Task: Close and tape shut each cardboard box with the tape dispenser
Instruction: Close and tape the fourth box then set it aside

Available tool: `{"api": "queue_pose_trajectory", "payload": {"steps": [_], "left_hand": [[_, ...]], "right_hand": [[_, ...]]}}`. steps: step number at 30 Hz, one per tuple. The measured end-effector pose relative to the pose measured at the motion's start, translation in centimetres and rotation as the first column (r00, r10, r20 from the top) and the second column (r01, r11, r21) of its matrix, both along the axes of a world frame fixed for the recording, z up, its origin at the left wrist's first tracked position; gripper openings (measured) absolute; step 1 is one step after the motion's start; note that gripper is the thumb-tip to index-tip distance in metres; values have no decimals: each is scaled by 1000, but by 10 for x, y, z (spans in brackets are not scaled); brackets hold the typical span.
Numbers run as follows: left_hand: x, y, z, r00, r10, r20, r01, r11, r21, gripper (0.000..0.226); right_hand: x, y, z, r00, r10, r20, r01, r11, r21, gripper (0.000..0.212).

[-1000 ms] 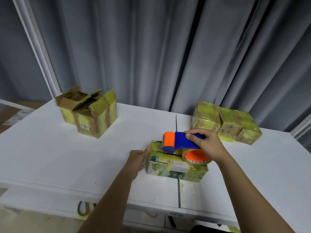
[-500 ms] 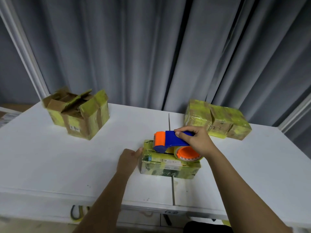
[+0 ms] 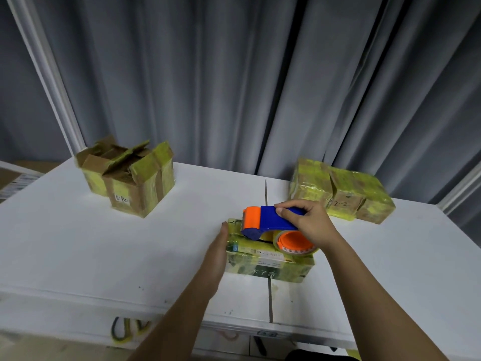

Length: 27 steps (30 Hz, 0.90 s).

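Right hand [image 3: 311, 225] grips the tape dispenser [image 3: 270, 222] atop the box [image 3: 268, 261]; left hand [image 3: 217, 252] – fingers straight – presses its left end, bare table [image 3: 78, 246] beyond.

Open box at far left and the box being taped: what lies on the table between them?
Only bare white table between the open box and the box being taped, in the head view.

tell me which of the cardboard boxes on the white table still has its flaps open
The brown cardboard box wrapped in yellow tape at the far left: its top flaps stand up. The box under the blue and orange tape dispenser and the far-right boxes are closed.
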State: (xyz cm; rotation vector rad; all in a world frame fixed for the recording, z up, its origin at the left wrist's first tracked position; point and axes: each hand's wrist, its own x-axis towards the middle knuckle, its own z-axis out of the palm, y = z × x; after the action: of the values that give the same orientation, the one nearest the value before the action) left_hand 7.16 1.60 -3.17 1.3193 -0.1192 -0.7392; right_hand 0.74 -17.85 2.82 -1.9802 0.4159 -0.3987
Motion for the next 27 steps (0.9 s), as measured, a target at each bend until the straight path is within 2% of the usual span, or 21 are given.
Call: {"api": "queue_pose_trajectory", "payload": {"steps": [5, 12, 15, 16, 17, 19, 21, 25, 27], "left_hand": [[13, -1, -19, 997, -82, 1, 82, 996, 22, 49], [21, 2, -33, 973, -224, 60, 214, 966, 145, 71], [17, -2, -25, 977, -203, 71, 189, 969, 160, 68], [17, -2, -21, 978, -174, 111, 150, 970, 193, 68], [18, -2, -18, 970, -167, 174, 127, 968, 218, 78], [23, -3, -13, 915, -246, 319, 154, 945, 289, 116], [32, -5, -12, 827, -344, 445, 163, 904, 395, 139], [50, -15, -7, 669, -516, 535, 217, 824, 523, 145], [52, -16, -10, 627, -554, 547, 199, 793, 575, 144]], "right_hand": [[3, -1, -4, 1000, -6, -4, 6, 1000, -18, 6], [7, 4, 4, 999, 0, -46, -2, 999, -45, 8], [6, 3, 6, 999, 1, -46, -3, 999, -35, 10], [5, 2, 6, 999, 8, -37, -9, 1000, -26, 9], [5, 1, 6, 999, 15, -30, -15, 1000, -21, 8], [5, -1, 6, 999, 26, -27, -26, 999, -22, 7], [6, -1, 5, 999, 40, -35, -40, 999, -15, 7], [6, -6, 10, 993, 81, -85, -84, 996, -35, 12], [5, -11, 13, 985, 115, -131, -127, 988, -87, 20]]}}
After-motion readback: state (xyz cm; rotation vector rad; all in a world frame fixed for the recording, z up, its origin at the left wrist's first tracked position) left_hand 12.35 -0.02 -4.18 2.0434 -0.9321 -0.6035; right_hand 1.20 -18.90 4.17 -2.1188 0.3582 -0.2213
